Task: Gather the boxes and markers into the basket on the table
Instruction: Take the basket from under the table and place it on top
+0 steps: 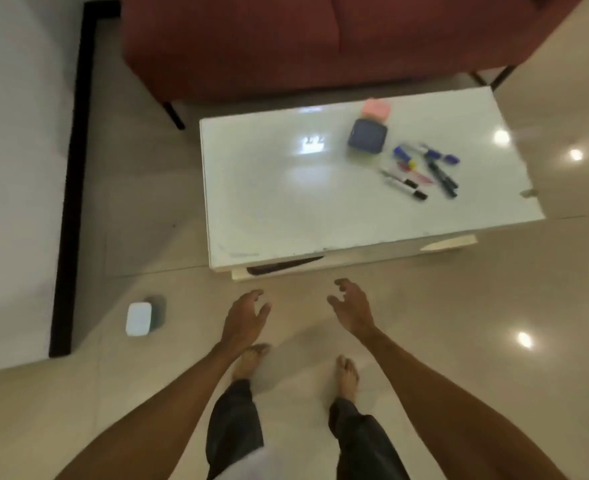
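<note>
A white glossy table [286, 202] stands ahead of me. On its far right part sit a dark blue box [368, 136] and, just behind it, a pink box [376, 108]. Several markers [424, 171], blue, black and red, lie scattered to the right of the boxes. I cannot make out a basket. My left hand [246, 315] and my right hand [352, 306] hover over the floor in front of the table's near edge, both with fingers apart and holding nothing. The picture is blurred.
A dark red sofa [303, 39] stands behind the table. A small white and teal box-like object [144, 317] lies on the tiled floor at my left, near a black-edged white wall [16, 168]. My bare feet [251, 362] stand on the floor below my hands.
</note>
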